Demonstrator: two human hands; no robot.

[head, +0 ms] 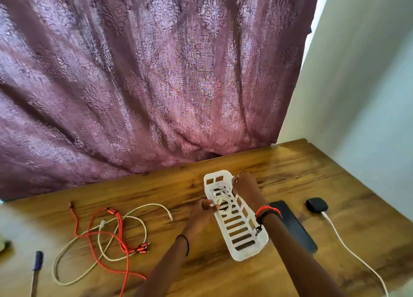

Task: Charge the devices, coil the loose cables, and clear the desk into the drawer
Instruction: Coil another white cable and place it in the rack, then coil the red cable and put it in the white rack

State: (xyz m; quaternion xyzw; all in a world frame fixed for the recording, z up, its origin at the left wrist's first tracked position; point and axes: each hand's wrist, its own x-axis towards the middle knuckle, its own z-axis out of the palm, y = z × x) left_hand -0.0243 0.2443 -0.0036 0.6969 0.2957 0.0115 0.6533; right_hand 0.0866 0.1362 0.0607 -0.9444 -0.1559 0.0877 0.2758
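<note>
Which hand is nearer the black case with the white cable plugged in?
Right. The right hand holds the white tray at its far rim, on the side toward the black case; the left hand pinches the coiled cable in the tray, farther away.

Mauve curtain (156, 73), damask-patterned all over, above a brown wood-grain table (301, 173). White slotted basket (245, 243), white coiled cable (220, 199) inside; orange-red cable (89, 227) and cream cable (138, 220) left, black phone (295, 227) right.

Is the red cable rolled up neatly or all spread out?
Spread out. The red cable sprawls in loose, uneven loops across the desk, crossing over the pale cable, not wound into a coil.
</note>
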